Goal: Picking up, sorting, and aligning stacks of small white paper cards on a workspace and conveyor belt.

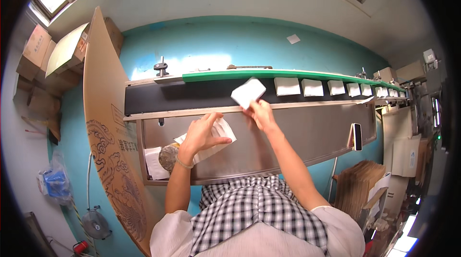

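My right hand (260, 114) pinches a flat white packet (248, 92) by its lower right corner, holding it tilted over the black conveyor belt (177, 95). My left hand (204, 133) is curved over a row of white packets (224, 131) on the steel tray (297, 134), thumb and fingers apart. How firmly it touches them cannot be told. By the left wrist, a round, mottled brown-grey object (168, 157) sits between these packets and another white stack (154, 163). Several folded white packets (287, 86) lie spaced along the belt to the right.
A green rail (288, 73) runs along the belt's far side. A tall printed cardboard sheet (110, 137) stands at the left end. A phone (357, 137) is at the tray's right edge. Flattened cardboard (357, 187) is stacked at lower right; cartons (67, 48) are piled upper left.
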A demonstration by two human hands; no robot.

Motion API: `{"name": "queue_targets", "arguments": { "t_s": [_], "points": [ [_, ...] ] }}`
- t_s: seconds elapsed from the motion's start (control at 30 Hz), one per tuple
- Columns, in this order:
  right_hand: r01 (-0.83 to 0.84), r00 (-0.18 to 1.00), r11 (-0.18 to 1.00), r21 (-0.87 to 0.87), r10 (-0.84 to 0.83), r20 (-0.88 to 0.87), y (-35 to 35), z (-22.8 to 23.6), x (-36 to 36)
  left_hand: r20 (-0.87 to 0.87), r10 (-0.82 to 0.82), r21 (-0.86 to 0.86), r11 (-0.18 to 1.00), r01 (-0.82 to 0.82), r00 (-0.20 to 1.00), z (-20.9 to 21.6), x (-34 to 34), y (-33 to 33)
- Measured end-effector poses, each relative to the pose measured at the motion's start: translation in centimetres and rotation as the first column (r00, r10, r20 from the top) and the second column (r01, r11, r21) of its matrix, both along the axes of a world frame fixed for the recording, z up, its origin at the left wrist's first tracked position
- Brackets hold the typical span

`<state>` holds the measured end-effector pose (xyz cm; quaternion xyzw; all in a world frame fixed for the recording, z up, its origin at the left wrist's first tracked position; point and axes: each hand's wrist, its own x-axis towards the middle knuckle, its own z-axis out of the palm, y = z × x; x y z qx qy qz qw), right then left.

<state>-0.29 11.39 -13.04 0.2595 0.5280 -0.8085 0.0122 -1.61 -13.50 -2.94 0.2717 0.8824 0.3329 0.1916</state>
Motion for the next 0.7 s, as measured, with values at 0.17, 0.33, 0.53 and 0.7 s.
{"name": "queue_targets", "arguments": {
  "t_s": [0.17,0.33,0.53,0.7],
  "points": [
    [-0.224,0.973,0.926,0.303,0.228,0.021,-4.5,2.2,2.8,-0.004,0.009,0.002,1.0,-0.009,1.0,-0.4,0.0,-0.8],
    [-0.312,0.933,0.814,0.491,0.36,-0.005,-7.6,3.3,4.9,-0.093,0.015,-0.021,1.0,-0.017,0.996,0.7,0.1,-1.9],
    [-0.4,0.908,0.784,0.474,0.409,0.09,-7.7,5.6,4.9,0.015,0.049,-0.026,0.999,-0.048,0.999,0.3,-0.2,-2.6],
    [-0.321,0.944,0.918,0.233,0.331,-0.001,-7.9,2.3,4.0,-0.019,0.058,-0.009,0.998,-0.058,0.998,0.3,-0.1,-2.6]
  ]
}}
